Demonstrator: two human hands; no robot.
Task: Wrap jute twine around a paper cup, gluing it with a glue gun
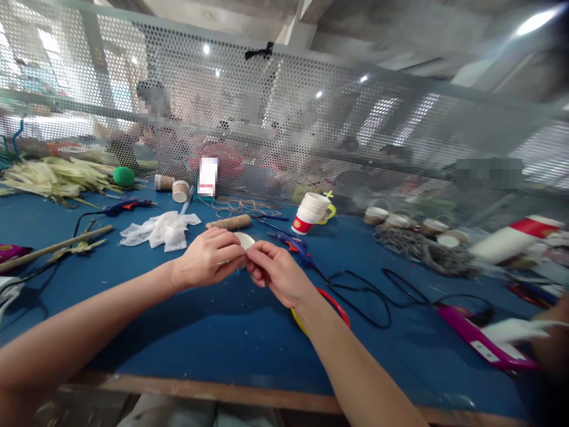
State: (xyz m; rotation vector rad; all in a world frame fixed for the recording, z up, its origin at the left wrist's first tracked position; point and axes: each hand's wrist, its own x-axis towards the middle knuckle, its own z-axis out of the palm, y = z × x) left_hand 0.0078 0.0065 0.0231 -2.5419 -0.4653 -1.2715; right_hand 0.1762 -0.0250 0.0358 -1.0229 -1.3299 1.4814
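Note:
My left hand (208, 258) is closed around a small pale cup (244, 239), whose round rim shows above the fingers. My right hand (273, 270) pinches at the cup's near edge, its fingertips meeting those of my left hand; what it holds is too small to make out. Just beyond my hands lies a roll of brown twine (229, 223). A blue glue gun (296, 246) rests to the right of my right hand. Under my right wrist is a red and yellow ring-shaped thing (334, 308), partly hidden by the forearm.
The blue table (186, 338) also bears white cloth (166, 229), stacked cups (311, 210), a second glue gun (128, 205), husks (57, 178), grey cord (418, 246) and a magenta power strip (480, 341) with black cable. A perforated metal screen (267, 118) stands behind. Someone's blurred hand (551, 338) is at the right.

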